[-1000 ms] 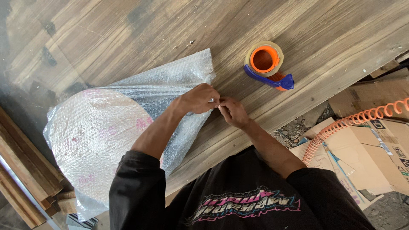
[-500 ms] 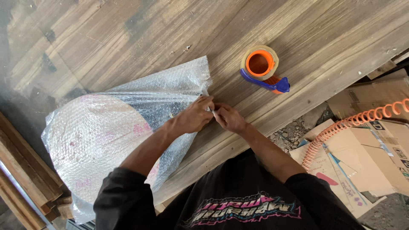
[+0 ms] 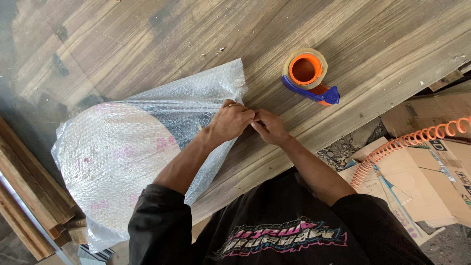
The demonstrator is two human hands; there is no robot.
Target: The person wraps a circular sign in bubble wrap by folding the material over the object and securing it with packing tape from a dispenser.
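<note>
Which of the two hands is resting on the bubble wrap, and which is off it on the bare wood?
The left hand rests on the bubble wrap edge; the right hand meets it fingertip to fingertip over the bare wooden table.

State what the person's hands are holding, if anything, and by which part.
Both hands, left hand and right hand, pinch the bubble wrap at its right-hand edge, where the wrapping folds over the round object.

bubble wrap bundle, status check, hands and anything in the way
Left hand and right hand pinching bubble wrap edge together. Tape dispenser lies apart on table.
</note>
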